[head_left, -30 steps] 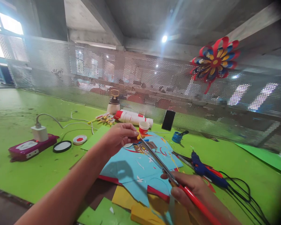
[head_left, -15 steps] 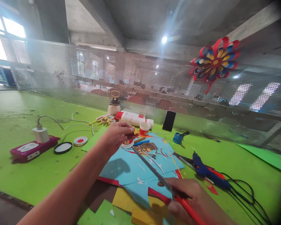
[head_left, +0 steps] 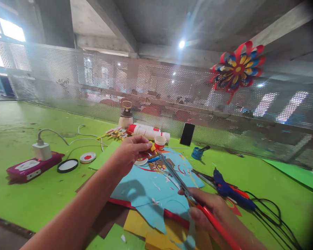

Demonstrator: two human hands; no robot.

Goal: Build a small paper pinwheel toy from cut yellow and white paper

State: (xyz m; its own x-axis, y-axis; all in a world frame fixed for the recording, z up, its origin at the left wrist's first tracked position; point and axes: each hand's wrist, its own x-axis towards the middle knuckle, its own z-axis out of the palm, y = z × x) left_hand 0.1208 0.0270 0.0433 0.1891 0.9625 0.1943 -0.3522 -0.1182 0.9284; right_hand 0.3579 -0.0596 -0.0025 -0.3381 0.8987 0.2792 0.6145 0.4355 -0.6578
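Observation:
My left hand (head_left: 135,151) is closed in a pinch on a small yellow paper piece (head_left: 153,148). My right hand (head_left: 211,211) grips red-handled scissors (head_left: 176,175), whose tips point up and left, close to the yellow piece; whether they touch it I cannot tell. Under both hands lies a light blue paper sheet (head_left: 143,185) strewn with small scraps. A red and white paper cup (head_left: 160,142) stands just behind the scissor tips. A blue pen-like tool (head_left: 158,159) lies below the pinching fingers, partly hidden. Near my right wrist, yellow paper (head_left: 138,224) sticks out from under the blue sheet.
A blue glue gun (head_left: 231,194) with black cables lies at the right. A purple power strip (head_left: 33,167) with a white charger is at the left. At the back are a white-and-red roll (head_left: 150,132), a dark phone (head_left: 187,134) and a small blue pot (head_left: 197,153). Perforated mesh (head_left: 146,90) rises behind.
The scissors have swung up, their tips now beside the yellow paper piece instead of lower left. My left hand has barely moved and still pinches the piece.

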